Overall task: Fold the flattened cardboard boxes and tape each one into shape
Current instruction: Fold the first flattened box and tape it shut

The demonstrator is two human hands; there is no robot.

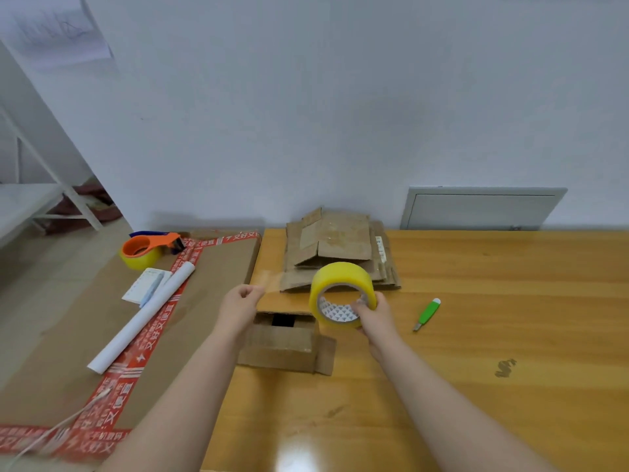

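right hand (pixel 374 313) gripping yellow tape roll (pixel 335 282), fingers hooked in core | left hand (pixel 240 303) pinching clear tape end (pixel 271 282) | folded box (pixel 282 347) on table (pixel 476 335) under hands | flat boxes (pixel 340 248) stacked behind | green cutter (pixel 427 314) right of roll

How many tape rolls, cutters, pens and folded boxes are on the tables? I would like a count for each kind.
Tape rolls: 2 (hand-held roll, dispenser roll)
Green cutter: 1
Pen: 1
Folded box: 1
Total: 5
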